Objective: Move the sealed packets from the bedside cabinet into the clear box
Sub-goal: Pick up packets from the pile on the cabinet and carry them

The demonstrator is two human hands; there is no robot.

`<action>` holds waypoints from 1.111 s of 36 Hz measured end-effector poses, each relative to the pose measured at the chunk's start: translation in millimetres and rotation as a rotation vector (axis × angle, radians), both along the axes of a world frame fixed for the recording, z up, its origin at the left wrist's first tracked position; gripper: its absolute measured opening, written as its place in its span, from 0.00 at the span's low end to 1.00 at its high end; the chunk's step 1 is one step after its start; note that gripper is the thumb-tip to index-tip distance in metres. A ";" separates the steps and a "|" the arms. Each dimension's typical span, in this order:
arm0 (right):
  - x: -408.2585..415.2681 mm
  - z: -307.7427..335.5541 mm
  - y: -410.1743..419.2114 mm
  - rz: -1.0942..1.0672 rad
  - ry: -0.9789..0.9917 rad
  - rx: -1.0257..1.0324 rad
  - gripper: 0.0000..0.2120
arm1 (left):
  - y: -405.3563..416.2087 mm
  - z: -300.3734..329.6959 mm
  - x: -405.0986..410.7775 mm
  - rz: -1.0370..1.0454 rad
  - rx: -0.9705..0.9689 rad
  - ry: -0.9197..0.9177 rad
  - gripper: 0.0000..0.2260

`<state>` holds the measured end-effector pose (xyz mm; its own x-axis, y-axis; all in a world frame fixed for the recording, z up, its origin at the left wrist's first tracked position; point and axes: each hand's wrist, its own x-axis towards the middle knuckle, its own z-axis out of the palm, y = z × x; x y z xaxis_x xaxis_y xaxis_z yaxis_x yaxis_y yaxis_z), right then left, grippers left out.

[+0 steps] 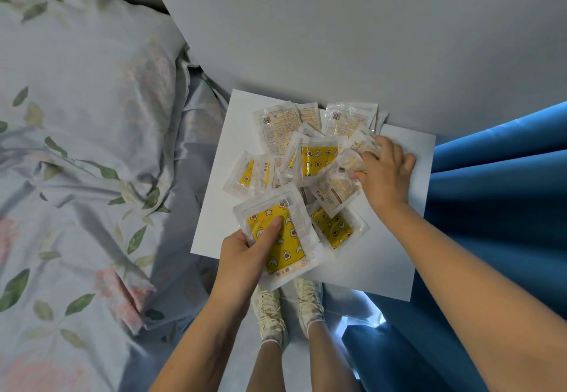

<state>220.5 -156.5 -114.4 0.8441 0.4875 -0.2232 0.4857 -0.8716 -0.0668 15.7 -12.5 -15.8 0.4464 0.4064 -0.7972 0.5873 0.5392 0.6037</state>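
Observation:
Several sealed clear packets (317,158), some with yellow patterned inserts, lie heaped on the white bedside cabinet top (395,269). My left hand (245,253) grips one large yellow packet (283,239) at the cabinet's front edge, thumb lying across its face. My right hand (385,172) reaches into the right side of the heap, its fingers curled round a couple of pale packets (357,158). No clear box is in view.
A bed with floral bedding (86,161) and a pillow fills the left. A blue curtain (491,207) hangs on the right, touching the cabinet. A pale wall (337,38) stands behind. My feet in light shoes (288,305) stand below the cabinet's front edge.

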 end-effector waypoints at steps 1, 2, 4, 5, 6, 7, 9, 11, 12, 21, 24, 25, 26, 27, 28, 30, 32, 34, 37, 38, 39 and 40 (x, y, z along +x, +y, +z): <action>0.0 1.2 1.3 -0.008 0.004 -0.008 0.20 | -0.2 0.3 -0.6 -0.001 0.000 0.005 0.05; 0.8 2.8 2.4 -0.017 0.012 -0.015 0.20 | -0.4 0.4 -1.1 -0.004 -0.001 0.008 0.05; 4.7 5.6 4.1 -0.011 0.036 -0.062 0.20 | -1.1 0.5 -2.2 -0.007 -0.003 0.011 0.06; 7.4 7.2 4.2 0.002 0.049 -0.097 0.21 | -1.6 0.6 -2.6 -0.007 -0.004 0.012 0.06; 10.2 9.0 4.0 0.018 0.059 -0.124 0.21 | -2.2 0.6 -3.3 -0.007 -0.003 0.014 0.06; 12.7 10.8 3.3 0.032 0.066 -0.142 0.21 | -2.9 0.8 -3.9 -0.005 -0.006 0.015 0.06; 15.5 14.1 1.5 0.061 0.069 -0.166 0.22 | -4.4 1.6 -5.4 0.000 -0.012 0.012 0.06; 14.4 16.7 -0.3 0.048 0.125 -0.122 0.24 | -5.7 2.9 -7.5 -0.002 -0.013 0.009 0.06; 12.5 18.0 -1.6 0.003 0.192 -0.041 0.25 | -6.3 3.7 -8.7 -0.004 -0.012 0.006 0.07; -4.8 16.8 -10.0 -0.124 0.315 0.251 0.24 | -8.2 8.8 -18.9 -0.011 -0.007 0.013 0.08; -8.6 13.6 -7.6 -0.105 0.284 0.134 0.28 | -9.1 9.0 -19.9 -0.008 -0.003 0.014 0.07; -9.8 12.6 -5.9 -0.114 0.286 0.113 0.28 | -9.5 8.8 -20.2 -0.008 -0.002 0.013 0.06; -11.7 11.7 -4.1 -0.126 0.288 0.106 0.29 | -10.0 8.6 -20.3 -0.010 -0.001 0.013 0.06; -13.7 10.6 -2.6 -0.132 0.283 0.105 0.28 | -10.5 8.1 -20.4 -0.010 -0.001 0.012 0.06; -15.3 8.8 -1.7 -0.125 0.265 0.100 0.28 | -11.0 7.7 -20.7 -0.010 -0.001 0.011 0.06; -17.5 4.8 -1.7 -0.085 0.212 0.068 0.26 | -12.0 6.7 -21.1 -0.012 0.003 0.014 0.06; -18.5 1.4 -3.3 -0.027 0.169 0.025 0.25 | -13.0 6.1 -21.5 -0.014 0.007 0.012 0.05; -19.0 -1.3 -5.1 0.043 0.098 -0.039 0.23 | -13.7 6.1 -21.3 -0.013 0.007 0.008 0.05; -17.7 -3.3 -5.2 0.077 0.014 -0.102 0.20 | -13.9 6.4 -21.4 -0.014 0.007 0.004 0.06; -16.8 -4.2 -4.5 0.059 0.019 -0.096 0.21 | -13.9 6.5 -21.4 -0.015 0.009 0.003 0.06; -15.8 -4.3 -3.3 0.033 0.032 -0.083 0.21 | -14.0 6.8 -21.3 -0.016 0.010 0.002 0.05; -14.9 -4.2 -2.2 0.008 0.047 -0.060 0.22 | -14.0 7.2 -21.2 -0.018 0.011 0.001 0.05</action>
<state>205.6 -158.7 -118.6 0.8281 0.4785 -0.2921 0.4900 -0.8709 -0.0373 -5.5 -26.5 -8.6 0.4529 0.4069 -0.7933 0.5971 0.5223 0.6088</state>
